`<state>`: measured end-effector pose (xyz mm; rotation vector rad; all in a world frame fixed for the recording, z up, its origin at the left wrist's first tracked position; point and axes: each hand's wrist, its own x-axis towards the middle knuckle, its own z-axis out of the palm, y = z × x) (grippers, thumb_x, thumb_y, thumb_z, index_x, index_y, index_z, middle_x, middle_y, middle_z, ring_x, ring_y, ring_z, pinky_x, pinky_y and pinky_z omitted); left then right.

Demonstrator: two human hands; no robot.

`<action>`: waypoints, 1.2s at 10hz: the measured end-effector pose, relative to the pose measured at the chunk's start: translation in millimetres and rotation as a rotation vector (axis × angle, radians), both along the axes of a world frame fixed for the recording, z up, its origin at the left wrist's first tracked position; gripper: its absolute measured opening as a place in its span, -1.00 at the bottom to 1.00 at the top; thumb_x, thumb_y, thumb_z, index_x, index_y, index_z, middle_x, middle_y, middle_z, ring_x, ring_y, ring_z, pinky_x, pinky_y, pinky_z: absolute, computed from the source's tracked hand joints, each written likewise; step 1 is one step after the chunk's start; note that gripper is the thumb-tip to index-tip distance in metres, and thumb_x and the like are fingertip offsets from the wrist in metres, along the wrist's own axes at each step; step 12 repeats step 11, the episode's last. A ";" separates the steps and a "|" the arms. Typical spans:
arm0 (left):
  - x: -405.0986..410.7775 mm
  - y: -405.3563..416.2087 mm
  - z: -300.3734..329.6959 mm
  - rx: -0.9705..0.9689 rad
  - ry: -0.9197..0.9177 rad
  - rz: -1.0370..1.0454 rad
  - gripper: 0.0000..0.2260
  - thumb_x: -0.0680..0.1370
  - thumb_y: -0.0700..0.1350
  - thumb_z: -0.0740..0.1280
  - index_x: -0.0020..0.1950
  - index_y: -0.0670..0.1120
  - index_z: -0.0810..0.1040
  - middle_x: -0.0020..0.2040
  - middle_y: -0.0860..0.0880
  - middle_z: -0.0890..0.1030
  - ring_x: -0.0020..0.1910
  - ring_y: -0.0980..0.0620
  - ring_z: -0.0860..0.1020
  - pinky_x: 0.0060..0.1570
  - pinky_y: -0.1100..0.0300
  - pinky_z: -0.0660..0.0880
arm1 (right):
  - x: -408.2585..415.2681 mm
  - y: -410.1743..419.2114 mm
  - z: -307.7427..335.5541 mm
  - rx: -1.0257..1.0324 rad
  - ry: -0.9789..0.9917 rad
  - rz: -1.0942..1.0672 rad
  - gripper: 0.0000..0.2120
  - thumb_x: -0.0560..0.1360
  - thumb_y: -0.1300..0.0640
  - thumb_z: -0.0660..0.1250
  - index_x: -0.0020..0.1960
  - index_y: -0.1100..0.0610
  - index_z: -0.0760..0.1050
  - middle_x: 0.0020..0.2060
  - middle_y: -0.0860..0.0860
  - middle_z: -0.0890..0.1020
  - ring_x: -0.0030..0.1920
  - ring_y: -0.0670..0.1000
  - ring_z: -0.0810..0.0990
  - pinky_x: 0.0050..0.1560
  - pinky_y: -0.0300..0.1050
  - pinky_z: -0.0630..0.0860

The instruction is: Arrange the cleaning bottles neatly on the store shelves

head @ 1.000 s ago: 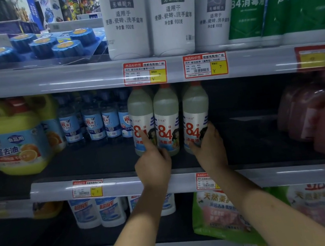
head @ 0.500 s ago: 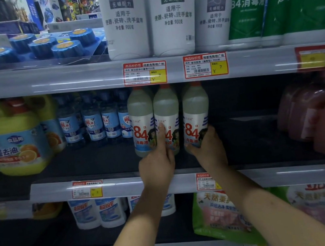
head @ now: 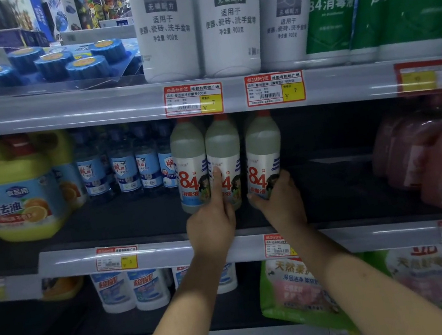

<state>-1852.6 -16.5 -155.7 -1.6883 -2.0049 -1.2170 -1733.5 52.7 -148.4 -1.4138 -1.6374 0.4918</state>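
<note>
White 84 bottles (head: 190,166): three upright, gap remains | left hand (head: 211,224): forefinger extended on middle bottle (head: 225,163) | right hand (head: 280,204): fingers clamped round right bottle (head: 263,160), closing-up left

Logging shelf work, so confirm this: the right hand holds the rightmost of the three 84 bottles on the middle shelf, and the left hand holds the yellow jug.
One detail is wrong. In the head view the left hand rests on the middle 84 bottle, not the yellow jug. The right hand does hold the rightmost 84 bottle.
</note>
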 end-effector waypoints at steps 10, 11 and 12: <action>25.4 -4.2 21.6 0.190 0.245 -0.295 -0.30 0.37 -0.29 0.40 0.45 -0.13 0.20 -0.07 -0.19 0.60 -0.30 -0.12 0.57 -0.47 0.19 0.39 | 44.2 -37.5 32.2 0.077 -0.179 0.069 -0.15 0.41 -0.11 0.39 0.49 0.15 0.02 0.46 0.10 0.24 0.43 0.09 0.24 0.40 -0.03 0.25; 48.1 -4.9 28.2 0.195 0.292 -0.422 -0.29 0.37 -0.27 0.41 0.45 -0.12 0.20 -0.11 -0.17 0.56 -0.25 -0.10 0.55 -0.42 0.24 0.34 | 69.7 -48.1 40.9 0.069 -0.234 0.060 -0.15 0.45 -0.12 0.34 0.51 0.12 -0.07 0.49 0.06 0.15 0.47 0.07 0.16 0.45 -0.07 0.15; 48.1 -4.9 28.2 0.195 0.292 -0.422 -0.29 0.37 -0.27 0.41 0.45 -0.12 0.20 -0.11 -0.17 0.56 -0.25 -0.10 0.55 -0.42 0.24 0.34 | 69.7 -48.1 40.9 0.069 -0.234 0.060 -0.15 0.45 -0.12 0.34 0.51 0.12 -0.07 0.49 0.06 0.15 0.47 0.07 0.16 0.45 -0.07 0.15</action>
